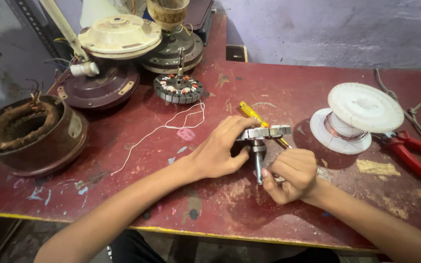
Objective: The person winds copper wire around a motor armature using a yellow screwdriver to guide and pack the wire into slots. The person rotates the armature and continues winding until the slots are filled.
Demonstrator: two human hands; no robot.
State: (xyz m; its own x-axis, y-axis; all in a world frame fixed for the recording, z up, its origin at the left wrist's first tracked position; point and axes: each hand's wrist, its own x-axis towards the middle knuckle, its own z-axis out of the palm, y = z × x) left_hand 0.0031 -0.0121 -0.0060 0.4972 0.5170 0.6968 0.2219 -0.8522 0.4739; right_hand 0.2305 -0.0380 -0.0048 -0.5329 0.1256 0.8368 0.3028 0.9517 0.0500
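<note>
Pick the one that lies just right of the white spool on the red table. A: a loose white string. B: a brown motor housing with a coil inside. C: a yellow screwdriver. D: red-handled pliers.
D: the red-handled pliers lie at the right edge of the table, just beyond the white spool; the other three things lie to the spool's left.

white wire spool [359,117], red pliers [415,153], brown motor housing [32,134], loose white wire [164,127]
</note>
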